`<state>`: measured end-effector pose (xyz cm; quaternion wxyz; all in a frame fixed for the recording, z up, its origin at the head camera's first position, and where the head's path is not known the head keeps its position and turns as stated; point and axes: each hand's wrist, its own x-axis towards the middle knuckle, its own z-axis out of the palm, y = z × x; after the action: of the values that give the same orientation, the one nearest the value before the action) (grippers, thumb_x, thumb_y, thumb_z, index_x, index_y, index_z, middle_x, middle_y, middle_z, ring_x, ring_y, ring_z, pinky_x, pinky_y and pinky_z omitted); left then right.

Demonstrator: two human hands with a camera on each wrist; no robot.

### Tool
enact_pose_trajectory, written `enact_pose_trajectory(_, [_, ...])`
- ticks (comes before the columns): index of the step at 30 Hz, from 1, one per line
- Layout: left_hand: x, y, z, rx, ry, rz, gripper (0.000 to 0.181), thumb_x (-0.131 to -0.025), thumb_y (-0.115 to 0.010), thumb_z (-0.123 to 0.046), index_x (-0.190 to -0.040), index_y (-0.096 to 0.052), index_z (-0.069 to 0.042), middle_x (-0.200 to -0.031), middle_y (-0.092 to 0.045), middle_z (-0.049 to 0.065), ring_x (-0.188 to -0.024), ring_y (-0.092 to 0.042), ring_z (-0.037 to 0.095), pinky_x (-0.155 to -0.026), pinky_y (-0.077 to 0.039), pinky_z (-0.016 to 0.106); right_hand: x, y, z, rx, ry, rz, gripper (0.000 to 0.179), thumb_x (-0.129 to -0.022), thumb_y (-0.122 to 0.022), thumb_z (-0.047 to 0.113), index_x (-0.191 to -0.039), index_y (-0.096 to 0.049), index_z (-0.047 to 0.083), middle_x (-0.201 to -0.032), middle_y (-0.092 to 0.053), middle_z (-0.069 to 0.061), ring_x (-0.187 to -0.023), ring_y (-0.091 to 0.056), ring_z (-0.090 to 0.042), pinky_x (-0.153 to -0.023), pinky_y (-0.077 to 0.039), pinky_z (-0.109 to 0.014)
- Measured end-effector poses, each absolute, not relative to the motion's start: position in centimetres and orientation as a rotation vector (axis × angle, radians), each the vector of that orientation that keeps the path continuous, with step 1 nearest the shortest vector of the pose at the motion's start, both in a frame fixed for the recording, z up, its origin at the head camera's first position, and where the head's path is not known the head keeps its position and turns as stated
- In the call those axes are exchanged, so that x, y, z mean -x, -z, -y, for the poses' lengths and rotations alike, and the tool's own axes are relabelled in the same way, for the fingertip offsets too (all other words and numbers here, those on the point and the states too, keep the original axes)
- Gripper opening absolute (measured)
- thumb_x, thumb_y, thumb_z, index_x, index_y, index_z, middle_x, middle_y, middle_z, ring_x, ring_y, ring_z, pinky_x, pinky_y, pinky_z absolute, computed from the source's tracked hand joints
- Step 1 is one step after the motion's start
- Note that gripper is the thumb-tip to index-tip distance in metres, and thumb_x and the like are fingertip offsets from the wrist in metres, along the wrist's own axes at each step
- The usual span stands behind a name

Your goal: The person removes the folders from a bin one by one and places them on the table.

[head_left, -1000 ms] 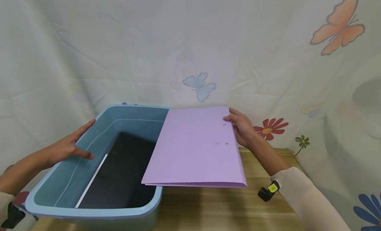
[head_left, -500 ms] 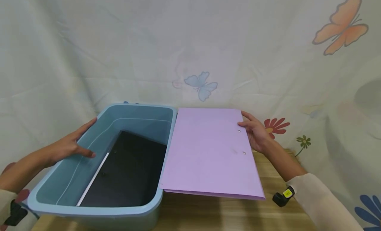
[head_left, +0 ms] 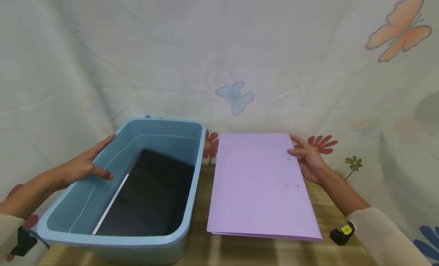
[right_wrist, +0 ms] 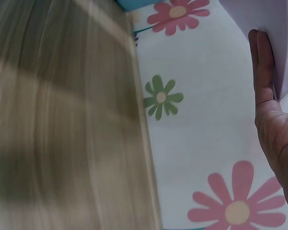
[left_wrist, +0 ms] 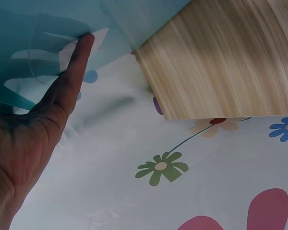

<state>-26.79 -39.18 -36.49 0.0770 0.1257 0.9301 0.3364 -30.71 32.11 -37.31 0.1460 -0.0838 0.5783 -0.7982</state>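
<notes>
A lilac file folder [head_left: 257, 186] hangs over the wooden table, to the right of a blue plastic tub [head_left: 121, 240]. My right hand [head_left: 310, 163] pinches its far right edge, thumb on the top cover and fingers underneath. In the right wrist view, those fingers [right_wrist: 265, 67] lie along the folder's underside. My left hand [head_left: 80, 167] straddles the tub's left rim, thumb inside and fingers outside. From the left wrist, its fingers [left_wrist: 79, 57] show extended against the tub's outer wall. Inside the tub lies a black folder [head_left: 147, 197] with a white strip along its left edge.
The wooden table [head_left: 240, 254] runs under the tub and the lilac folder. A pale cloth [head_left: 164, 60] printed with butterflies and flowers hangs behind and at the sides.
My right hand has carried the lilac folder right and lower, from overlapping the tub's right rim to beside it over the table. The left hand stays at the tub's rim.
</notes>
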Motion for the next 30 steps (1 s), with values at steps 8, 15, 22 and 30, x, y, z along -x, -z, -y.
enact_pose_trajectory(8, [26.8, 36.8, 39.4, -0.371, -1.001, -2.791, 0.142, -0.088, -0.089, -0.034, -0.18, 0.019, -0.03, -0.176, -0.022, 0.042, -0.132, -0.057, 0.074, -0.075, -0.069, 0.059, 30.5, 39.7, -33.6, 0.264, 2.217, -1.746, 0.086, -0.117, -0.045, 0.0, -0.181, 0.01, 0.014, -0.129, -0.075, 0.007, -0.11, -0.081, -0.01, -0.087, -0.071, -0.036])
enact_pose_trajectory(15, [27.0, 36.5, 39.2, -0.394, -0.968, -2.821, 0.142, -0.088, -0.089, -0.031, -0.18, 0.019, -0.025, -0.176, -0.02, 0.043, -0.133, -0.053, 0.076, -0.078, -0.066, 0.072, 30.2, 41.8, -34.7, 0.186, 2.151, -1.804, 0.089, -0.118, -0.048, 0.004, -0.181, 0.013, 0.019, -0.127, -0.072, 0.011, -0.109, -0.08, -0.008, -0.089, -0.07, -0.036])
enact_pose_trajectory(22, [26.9, 36.3, 39.1, -0.373, -0.973, -2.806, 0.142, -0.088, -0.09, -0.031, -0.18, 0.02, -0.027, -0.175, -0.022, 0.042, -0.132, -0.055, 0.074, -0.077, -0.067, 0.067, 30.0, 43.2, -35.4, 0.196, 2.129, -1.804, 0.088, -0.119, -0.048, 0.005, -0.182, 0.012, 0.02, -0.128, -0.074, 0.009, -0.11, -0.08, -0.009, -0.09, -0.07, -0.036])
enact_pose_trajectory(30, [27.0, 36.3, 39.2, -0.36, -0.975, -2.794, 0.143, -0.088, -0.089, -0.033, -0.179, 0.02, -0.028, -0.176, -0.021, 0.042, -0.133, -0.054, 0.076, -0.077, -0.067, 0.069, 29.8, 44.7, -36.7, 0.199, 2.077, -1.852, 0.088, -0.12, -0.048, 0.008, -0.181, 0.014, 0.019, -0.13, -0.073, 0.015, -0.111, -0.078, -0.007, -0.09, -0.069, -0.033])
